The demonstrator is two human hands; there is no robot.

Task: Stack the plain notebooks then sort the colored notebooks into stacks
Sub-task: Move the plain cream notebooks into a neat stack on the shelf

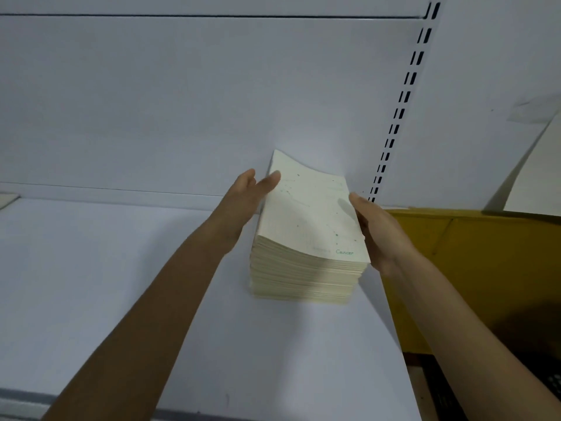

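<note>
Cream stack (pixel 306 268) of plain notebooks, on a white shelf (pixel 121 268).

Risks: the top notebook (pixel 306 214) bows up at its far edge and could crease or slide off if squeezed from both sides. The upper layers overhang the stack's base rightward, so an uneven push may fan them toward the yellow box (pixel 470 253) just right of the stack.

Left hand (pixel 243 202): at the stack's far-left top corner, fingers straight, touching.

Right hand (pixel 379 232): flat against the stack's right side, fingers straight, gripping nothing.
</note>
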